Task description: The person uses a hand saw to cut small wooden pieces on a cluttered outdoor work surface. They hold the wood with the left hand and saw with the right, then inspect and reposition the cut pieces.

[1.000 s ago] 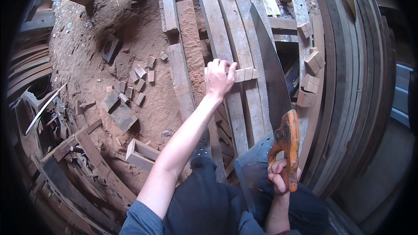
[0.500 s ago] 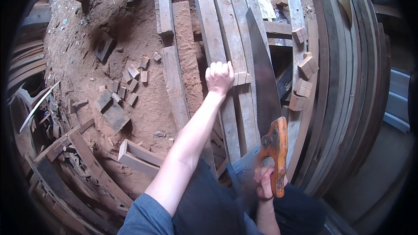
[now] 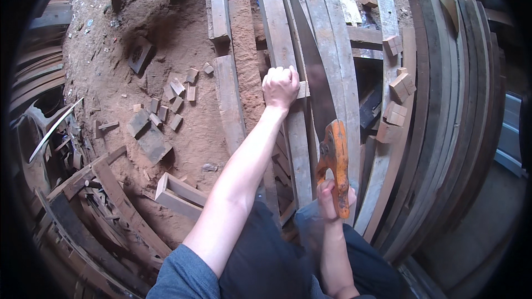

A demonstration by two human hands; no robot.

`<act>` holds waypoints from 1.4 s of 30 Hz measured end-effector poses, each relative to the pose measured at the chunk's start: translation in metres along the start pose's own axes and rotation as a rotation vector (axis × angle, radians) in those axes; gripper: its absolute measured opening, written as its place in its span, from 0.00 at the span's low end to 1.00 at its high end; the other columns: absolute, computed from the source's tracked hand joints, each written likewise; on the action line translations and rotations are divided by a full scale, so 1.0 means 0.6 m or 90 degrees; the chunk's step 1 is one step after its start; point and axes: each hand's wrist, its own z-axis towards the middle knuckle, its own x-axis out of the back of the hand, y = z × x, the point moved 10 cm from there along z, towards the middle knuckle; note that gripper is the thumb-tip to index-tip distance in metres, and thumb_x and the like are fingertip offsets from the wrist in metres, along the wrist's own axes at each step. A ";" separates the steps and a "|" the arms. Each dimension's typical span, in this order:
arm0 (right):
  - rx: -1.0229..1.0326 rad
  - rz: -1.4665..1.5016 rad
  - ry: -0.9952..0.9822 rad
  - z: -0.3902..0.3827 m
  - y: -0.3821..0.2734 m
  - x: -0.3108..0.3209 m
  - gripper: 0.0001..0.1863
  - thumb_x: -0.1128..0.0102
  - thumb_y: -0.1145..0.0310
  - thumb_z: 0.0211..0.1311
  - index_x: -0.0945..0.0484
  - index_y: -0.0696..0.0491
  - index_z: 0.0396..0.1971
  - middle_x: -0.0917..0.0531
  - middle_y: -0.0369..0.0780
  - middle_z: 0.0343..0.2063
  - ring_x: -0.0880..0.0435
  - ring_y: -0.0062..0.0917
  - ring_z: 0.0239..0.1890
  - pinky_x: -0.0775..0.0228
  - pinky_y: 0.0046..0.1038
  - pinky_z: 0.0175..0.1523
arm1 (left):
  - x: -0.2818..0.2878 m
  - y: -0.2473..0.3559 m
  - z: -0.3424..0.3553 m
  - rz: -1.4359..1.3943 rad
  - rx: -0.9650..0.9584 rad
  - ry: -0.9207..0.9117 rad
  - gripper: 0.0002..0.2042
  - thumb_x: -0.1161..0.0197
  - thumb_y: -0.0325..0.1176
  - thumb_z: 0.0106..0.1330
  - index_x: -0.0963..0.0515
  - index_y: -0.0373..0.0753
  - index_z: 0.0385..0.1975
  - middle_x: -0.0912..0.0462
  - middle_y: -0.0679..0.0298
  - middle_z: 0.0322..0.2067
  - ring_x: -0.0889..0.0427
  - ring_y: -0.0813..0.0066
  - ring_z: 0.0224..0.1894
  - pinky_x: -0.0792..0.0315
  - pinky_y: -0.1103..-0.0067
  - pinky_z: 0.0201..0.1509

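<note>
My left hand (image 3: 281, 87) is closed in a fist over a small wooden block (image 3: 303, 89), pressing it down across the long grey planks (image 3: 302, 149). A short end of the block shows to the right of my fingers. My right hand (image 3: 331, 199) is wrapped round the worn orange handle of a handsaw (image 3: 339, 160). The saw's long dark blade points away from me and stands just right of the block's visible end. Whether the teeth touch the wood I cannot tell.
Small cut blocks (image 3: 395, 113) sit along a board at right, beside long stacked timbers (image 3: 438, 122). More offcuts (image 3: 176, 105) lie on the sandy ground at left. Nearer are an open wooden frame (image 3: 180, 196) and scrap boards (image 3: 124, 199). A gap opens between the planks and the right board.
The saw and my right hand have moved forward and to the left, bringing the blade close beside the block. My left hand keeps its hold. The view has shifted slightly.
</note>
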 end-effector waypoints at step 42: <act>0.035 0.011 -0.002 0.015 0.115 0.005 0.14 0.35 0.64 0.54 0.25 0.59 0.20 0.21 0.40 0.17 0.23 0.24 0.19 0.32 0.25 0.29 | -0.034 -0.026 0.010 0.061 0.176 -0.051 0.19 0.46 0.38 0.63 0.24 0.38 0.10 0.20 0.56 0.19 0.22 0.57 0.26 0.26 0.63 0.33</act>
